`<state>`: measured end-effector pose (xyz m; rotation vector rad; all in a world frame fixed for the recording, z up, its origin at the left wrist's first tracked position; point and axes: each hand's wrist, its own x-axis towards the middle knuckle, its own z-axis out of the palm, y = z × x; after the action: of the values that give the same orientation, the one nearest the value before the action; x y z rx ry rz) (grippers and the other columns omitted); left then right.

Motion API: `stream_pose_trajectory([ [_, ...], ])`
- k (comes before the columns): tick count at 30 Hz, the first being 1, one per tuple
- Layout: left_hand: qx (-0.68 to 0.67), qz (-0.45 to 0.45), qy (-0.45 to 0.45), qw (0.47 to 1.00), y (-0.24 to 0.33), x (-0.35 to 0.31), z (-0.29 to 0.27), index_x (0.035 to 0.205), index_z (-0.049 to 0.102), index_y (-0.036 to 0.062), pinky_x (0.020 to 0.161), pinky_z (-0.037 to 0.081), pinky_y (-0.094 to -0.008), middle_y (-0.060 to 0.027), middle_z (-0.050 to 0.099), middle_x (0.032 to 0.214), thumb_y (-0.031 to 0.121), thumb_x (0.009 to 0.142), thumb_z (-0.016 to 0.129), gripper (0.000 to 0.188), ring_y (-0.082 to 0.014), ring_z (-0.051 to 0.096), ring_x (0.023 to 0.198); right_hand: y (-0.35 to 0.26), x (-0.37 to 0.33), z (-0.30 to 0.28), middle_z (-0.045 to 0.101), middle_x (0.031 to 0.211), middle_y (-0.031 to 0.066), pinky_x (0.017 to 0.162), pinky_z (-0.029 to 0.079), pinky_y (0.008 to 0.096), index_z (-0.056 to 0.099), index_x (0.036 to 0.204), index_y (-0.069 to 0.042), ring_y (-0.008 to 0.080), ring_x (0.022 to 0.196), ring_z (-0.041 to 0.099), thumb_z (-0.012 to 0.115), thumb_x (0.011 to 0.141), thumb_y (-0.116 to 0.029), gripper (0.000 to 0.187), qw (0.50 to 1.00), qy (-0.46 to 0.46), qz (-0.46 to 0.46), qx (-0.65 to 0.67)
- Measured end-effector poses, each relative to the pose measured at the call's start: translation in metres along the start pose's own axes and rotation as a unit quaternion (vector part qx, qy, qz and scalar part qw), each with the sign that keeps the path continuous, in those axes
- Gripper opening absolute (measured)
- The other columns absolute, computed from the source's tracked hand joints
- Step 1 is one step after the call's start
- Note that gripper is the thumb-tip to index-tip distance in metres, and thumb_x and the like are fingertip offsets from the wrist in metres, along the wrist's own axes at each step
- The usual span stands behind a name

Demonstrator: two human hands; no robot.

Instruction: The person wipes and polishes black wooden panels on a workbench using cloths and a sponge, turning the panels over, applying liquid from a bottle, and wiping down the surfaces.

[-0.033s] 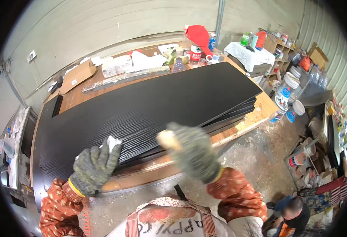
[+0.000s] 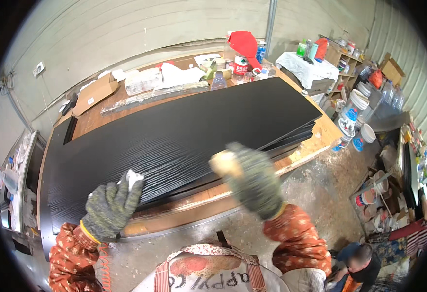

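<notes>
A stack of black panels point(image 2: 189, 121) lies across the workbench, its top panel wood-grained and shiny along the near left part. My left hand point(image 2: 107, 209), in a grey-green knit glove, rests at the near left edge of that panel. A crumpled white cloth point(image 2: 134, 179) sticks out at its fingertips. My right hand point(image 2: 255, 185), in a matching glove and blurred by motion, is closed around a small tan block point(image 2: 225, 163) over the stack's near edge. What the block is made of cannot be made out.
Along the back of the workbench point(image 2: 328, 129) lie a cardboard box point(image 2: 96, 95), a long paint-crusted bar point(image 2: 155, 97), white cloths and bottles under a red cap point(image 2: 244, 45). Buckets point(image 2: 357, 100) stand right on the floor. A person point(image 2: 359, 263) is low at the bottom right.
My right hand has moved right with the tan block, away from my left hand. My left hand has shifted slightly left with the white cloth.
</notes>
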<state>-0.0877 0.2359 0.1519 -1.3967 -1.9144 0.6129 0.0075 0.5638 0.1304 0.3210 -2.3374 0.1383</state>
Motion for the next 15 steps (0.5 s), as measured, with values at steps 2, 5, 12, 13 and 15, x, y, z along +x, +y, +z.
stream_pose_trajectory([
  [2, -0.005, -0.002, -0.006, 1.000, -0.003, -0.005, -0.004, 0.132, 0.053, 0.0011, 0.058, 0.047, -0.0364, -0.0233, 0.065, 0.112, 0.013, 0.081, 0.062, 0.053, -0.0234, 0.058, 0.073, 0.073, -0.031, -0.020, 0.062, 0.111, 0.0118, 0.086, 0.048, 0.0395, 0.061, 0.121, -0.011, 0.0285, 0.099, 0.060, 0.059, 0.087, -0.013, 0.035, 0.989, 0.048, -0.024, -0.136],
  [5, -0.023, -0.007, -0.006, 1.000, -0.009, -0.009, -0.007, 0.127, 0.058, 0.0035, 0.061, 0.048, -0.0384, -0.0209, 0.066, 0.112, 0.009, 0.076, 0.065, 0.051, -0.0257, 0.060, 0.076, 0.169, -0.091, -0.028, 0.061, 0.111, 0.0198, 0.094, 0.046, 0.0449, 0.043, 0.139, 0.003, 0.0342, 0.106, 0.058, 0.060, 0.094, -0.020, 0.053, 0.941, 0.175, 0.291, -0.021],
  [12, -0.025, -0.011, -0.027, 0.999, -0.018, -0.016, 0.005, 0.127, 0.057, 0.0019, 0.065, 0.047, -0.0416, -0.0207, 0.062, 0.122, 0.011, 0.071, 0.064, 0.057, -0.0300, 0.060, 0.082, 0.065, -0.050, 0.005, 0.062, 0.115, 0.0116, 0.091, 0.049, 0.0398, 0.058, 0.129, -0.008, 0.0275, 0.105, 0.060, 0.068, 0.083, -0.016, 0.047, 0.992, 0.012, 0.060, 0.106],
  [13, -0.036, -0.019, -0.037, 0.998, -0.016, -0.014, 0.002, 0.128, 0.056, 0.0016, 0.066, 0.046, -0.0432, -0.0201, 0.061, 0.125, 0.007, 0.068, 0.061, 0.060, -0.0309, 0.060, 0.083, 0.061, -0.049, 0.006, 0.062, 0.115, 0.0116, 0.091, 0.049, 0.0398, 0.058, 0.129, -0.008, 0.0275, 0.105, 0.060, 0.068, 0.083, -0.016, 0.047, 0.992, 0.017, 0.067, 0.102],
  [15, -0.039, -0.017, -0.026, 0.999, -0.015, -0.014, 0.007, 0.128, 0.056, 0.0024, 0.065, 0.045, -0.0437, -0.0197, 0.061, 0.124, 0.006, 0.068, 0.060, 0.060, -0.0314, 0.060, 0.083, 0.061, -0.045, 0.005, 0.065, 0.108, 0.0136, 0.083, 0.051, 0.0418, 0.064, 0.117, -0.008, 0.0279, 0.091, 0.064, 0.065, 0.081, -0.012, 0.036, 0.992, 0.084, 0.057, 0.078],
])
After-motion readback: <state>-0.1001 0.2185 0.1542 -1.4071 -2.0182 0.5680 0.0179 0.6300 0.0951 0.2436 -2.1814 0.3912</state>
